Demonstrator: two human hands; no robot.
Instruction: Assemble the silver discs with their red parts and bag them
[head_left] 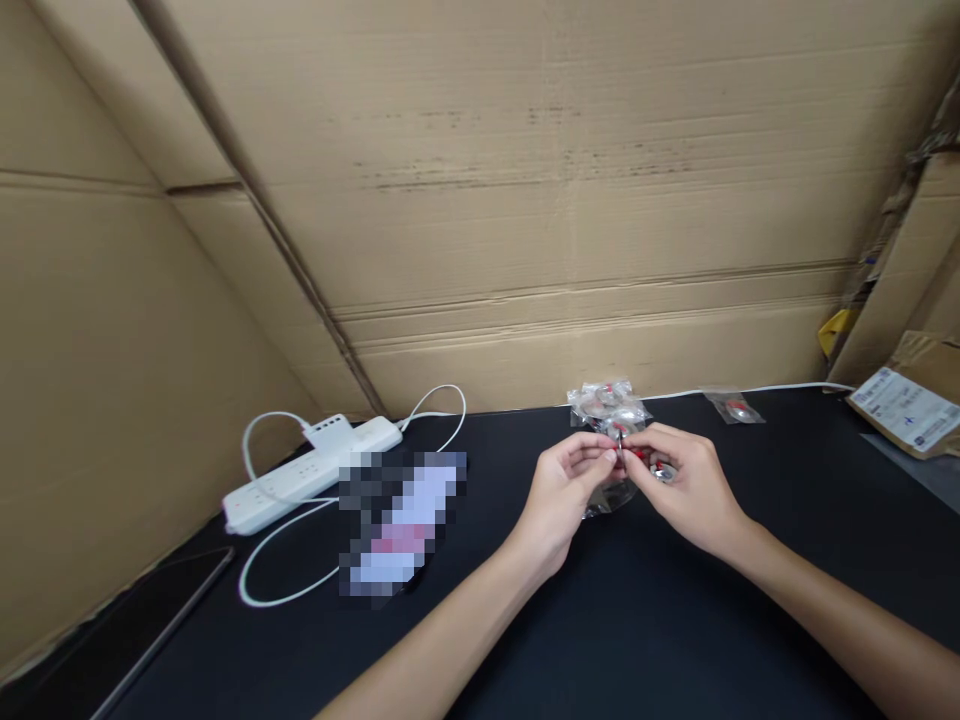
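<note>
The left hand (564, 490) and right hand (686, 485) meet fingertip to fingertip, pinching a small red-and-silver part (621, 452) between them. A pile of clear packets (606, 405) lies just beyond the pinch on the black table (675, 640). One more clear packet (735, 408) sits farther right, a white power strip (311, 470) well left.

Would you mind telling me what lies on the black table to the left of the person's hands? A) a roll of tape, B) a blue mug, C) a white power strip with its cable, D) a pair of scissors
C: a white power strip with a looping white cable lies on the black table, left of the left hand and right hand, which pinch a small clear packet.
</note>
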